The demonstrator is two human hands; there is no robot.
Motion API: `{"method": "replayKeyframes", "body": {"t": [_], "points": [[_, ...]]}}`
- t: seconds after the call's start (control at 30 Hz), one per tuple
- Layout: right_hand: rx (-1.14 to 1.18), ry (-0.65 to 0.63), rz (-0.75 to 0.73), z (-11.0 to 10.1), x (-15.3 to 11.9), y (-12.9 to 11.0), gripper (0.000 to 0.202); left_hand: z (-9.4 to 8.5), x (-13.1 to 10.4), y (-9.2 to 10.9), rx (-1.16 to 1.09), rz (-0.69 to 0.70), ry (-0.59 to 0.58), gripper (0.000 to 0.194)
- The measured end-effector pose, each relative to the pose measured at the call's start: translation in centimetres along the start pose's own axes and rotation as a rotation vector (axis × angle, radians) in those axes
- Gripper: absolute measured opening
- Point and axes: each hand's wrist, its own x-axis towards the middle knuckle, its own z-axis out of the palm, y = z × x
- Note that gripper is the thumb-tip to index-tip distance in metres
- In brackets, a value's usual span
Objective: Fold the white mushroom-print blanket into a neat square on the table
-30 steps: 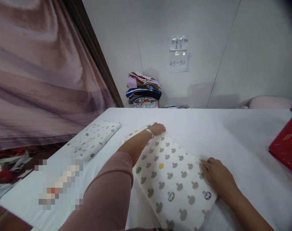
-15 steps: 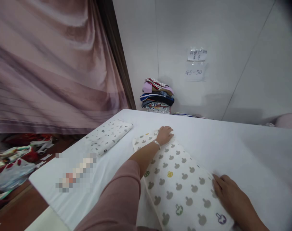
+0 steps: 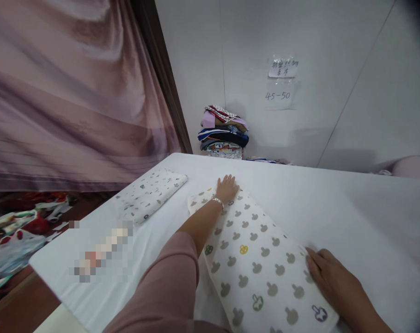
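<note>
A folded white cloth (image 3: 265,268) printed with grey mushroom shapes, and a few yellow, green and purple ones, lies slantwise on the white table in front of me. My left hand (image 3: 227,189), a bracelet at its wrist, rests flat on the cloth's far end with the fingers spread. At the cloth's right edge, my right hand (image 3: 331,273) has its fingers closed on the border; part of them is hidden from view. To the left lies another folded white cloth (image 3: 152,192) with small dark prints.
The white table (image 3: 334,208) reaches toward a pale wall bearing handwritten paper notes (image 3: 281,83). Behind its far edge rises a stack of folded fabrics (image 3: 223,132). A pink curtain (image 3: 74,92) hangs at left, above plastic bags (image 3: 17,252). A blurred-out item (image 3: 104,252) lies near the left edge.
My left hand has shifted slightly left on the cloth's far end, and its fingers now point away from me. The right hand stays at the right edge. The view has tilted slightly.
</note>
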Motion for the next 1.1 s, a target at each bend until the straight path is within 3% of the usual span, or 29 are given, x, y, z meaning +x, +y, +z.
{"method": "replayKeyframes", "body": {"t": [0.07,0.2,0.3,0.4,0.53,0.63,0.73,0.83,0.97,1.1], "points": [[0.027,-0.069,-0.012,-0.1,0.0,-0.1,0.044,0.4,-0.4,0.2,0.005,0.010,0.021,0.059],[0.028,-0.089,-0.010,-0.3,0.0,-0.2,0.046,0.7,0.1,0.5,-0.018,0.001,-0.109,0.061],[0.013,-0.107,0.001,-0.4,0.0,-0.5,0.047,-0.1,0.5,0.9,-0.068,-0.017,-0.164,0.060],[0.001,-0.118,0.012,-1.0,0.0,-0.8,0.048,-1.4,-0.9,0.9,-0.130,-0.021,-0.118,0.059],[0.001,-0.170,0.072,-2.1,-0.2,-0.8,0.048,-3.2,-7.4,-0.8,-0.207,-0.083,0.079,0.057],[0.017,-0.184,0.052,-2.6,-0.2,-0.5,0.050,-4.3,-14.5,-2.6,-0.277,-0.288,0.184,0.053],[-0.006,-0.168,0.042,-2.8,-0.1,-0.4,0.051,-4.4,-21.6,-2.6,-0.435,-0.504,0.134,0.051],[-0.038,-0.162,0.044,-2.8,-0.1,-0.9,0.051,-3.7,-27.1,0.0,-0.570,-0.452,0.046,0.054],[-0.077,-0.173,0.055,-3.0,-0.5,-1.2,0.047,-2.8,-30.6,5.1,-0.655,-0.367,0.047,0.068],[-0.056,-0.182,0.084,-3.6,-1.6,-0.7,0.044,-2.5,-29.9,7.8,-0.728,-0.457,0.053,0.078]]}}
